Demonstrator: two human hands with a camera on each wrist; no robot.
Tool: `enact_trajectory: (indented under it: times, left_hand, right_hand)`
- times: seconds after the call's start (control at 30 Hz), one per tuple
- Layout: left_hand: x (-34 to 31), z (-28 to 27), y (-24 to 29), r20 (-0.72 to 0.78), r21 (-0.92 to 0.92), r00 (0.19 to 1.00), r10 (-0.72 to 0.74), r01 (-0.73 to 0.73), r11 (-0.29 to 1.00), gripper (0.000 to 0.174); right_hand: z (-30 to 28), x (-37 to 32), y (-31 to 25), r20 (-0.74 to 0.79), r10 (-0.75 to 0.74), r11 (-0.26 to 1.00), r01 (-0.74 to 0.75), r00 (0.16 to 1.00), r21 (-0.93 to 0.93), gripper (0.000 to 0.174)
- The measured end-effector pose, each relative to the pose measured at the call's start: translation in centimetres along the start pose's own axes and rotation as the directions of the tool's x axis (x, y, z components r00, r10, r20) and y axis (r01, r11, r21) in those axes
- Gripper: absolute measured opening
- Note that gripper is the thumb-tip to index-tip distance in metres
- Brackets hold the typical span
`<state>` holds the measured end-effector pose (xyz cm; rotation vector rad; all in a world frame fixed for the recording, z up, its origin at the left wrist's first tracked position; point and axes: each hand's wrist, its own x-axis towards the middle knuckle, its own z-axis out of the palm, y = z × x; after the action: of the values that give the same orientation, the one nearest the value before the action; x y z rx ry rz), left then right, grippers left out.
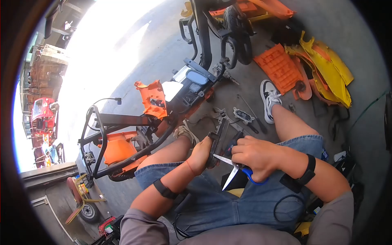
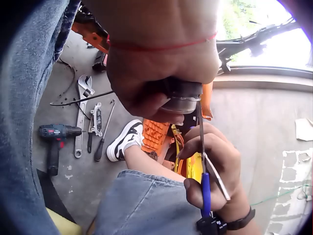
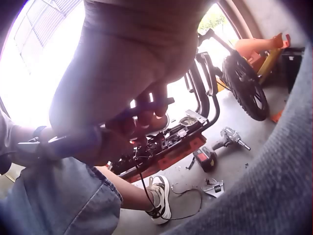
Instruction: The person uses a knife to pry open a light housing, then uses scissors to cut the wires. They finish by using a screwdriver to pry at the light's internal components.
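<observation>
My left hand (image 1: pixel 199 156) grips a dark part (image 1: pixel 221 138), long and narrow in the head view. In the left wrist view the part (image 2: pixel 182 104) shows a rounded, shiny end, and a thin black cable (image 2: pixel 73 103) runs off beside the hand. Its exact kind I cannot tell. Curled fingers of my right hand (image 1: pixel 256 156) hold a pair of scissors (image 1: pixel 231 179) with blue handles. The blades are spread, and one reaches right up to the dark part's near end. Both hands are above the lap.
A bare vehicle frame (image 1: pixel 151 152) with orange panels stands ahead. On the floor are a cordless drill (image 2: pixel 57 131), an adjustable wrench (image 2: pixel 80 117), a screwdriver (image 2: pixel 103 134) and an impact wrench (image 3: pixel 211 154). Yellow panels (image 1: pixel 326 69) and an orange panel (image 1: pixel 277 67) lie to the right.
</observation>
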<state>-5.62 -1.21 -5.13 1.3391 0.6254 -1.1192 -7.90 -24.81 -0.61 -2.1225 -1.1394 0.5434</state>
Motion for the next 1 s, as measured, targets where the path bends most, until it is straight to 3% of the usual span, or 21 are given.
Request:
enact_trajectory:
  times: [0.1,0.17,0.3,0.37,0.47,0.5,0.53,0.83,0.97,1.0]
  left_hand:
    - [0.7,-0.5,-0.8,0.020,0.057,1.000,0.016,-0.017,0.998,0.043]
    - [0.8,-0.1,-0.8,0.044,0.101,0.999,0.019,-0.023,0.995,0.043]
    - [0.3,0.7,-0.7,-0.012,0.216,0.998,0.054,-0.050,0.975,0.045]
    - [0.5,0.8,-1.3,-0.016,0.254,0.998,0.062,-0.055,0.966,0.046]
    - [1.2,0.5,-2.1,0.000,0.201,0.993,0.119,-0.117,0.973,0.046]
    - [1.1,0.3,-1.9,0.009,0.270,0.994,0.106,-0.105,0.957,0.047]
    - [1.0,0.2,-1.8,0.018,0.339,0.995,0.094,-0.095,0.936,0.048]
    - [1.6,0.0,-2.8,0.009,0.396,0.983,0.182,-0.170,0.902,0.046]
    - [1.5,0.0,-2.8,-0.015,0.451,0.989,0.148,-0.125,0.884,0.044]
    - [2.7,-0.9,-3.9,-0.010,0.527,0.972,0.236,-0.196,0.827,0.044]
  right_hand:
    - [0.2,0.1,0.2,0.006,-0.015,0.996,0.015,1.000,-0.086,0.031]
    - [-0.6,0.2,-0.1,0.132,-0.001,0.975,0.030,0.991,-0.222,0.028]
    - [-2.1,0.7,-0.1,0.228,0.016,0.968,0.042,0.974,-0.246,0.027]
    - [-2.8,1.2,-0.6,0.393,0.071,0.973,0.022,0.917,-0.228,0.026]
    - [-3.6,2.4,-0.8,0.502,0.124,0.974,-0.009,0.856,-0.225,0.027]
    - [-3.6,2.7,-0.8,0.558,0.150,0.972,-0.018,0.816,-0.235,0.028]
    - [-3.7,2.9,-0.9,0.567,0.149,0.974,-0.022,0.810,-0.224,0.029]
    - [-4.9,4.5,-1.5,0.631,0.168,0.980,-0.062,0.757,-0.186,0.020]
    - [-5.1,4.9,-1.7,0.639,0.184,0.978,-0.076,0.747,-0.192,0.019]
    - [-5.1,5.1,-1.8,0.649,0.183,0.977,-0.064,0.739,-0.203,0.018]
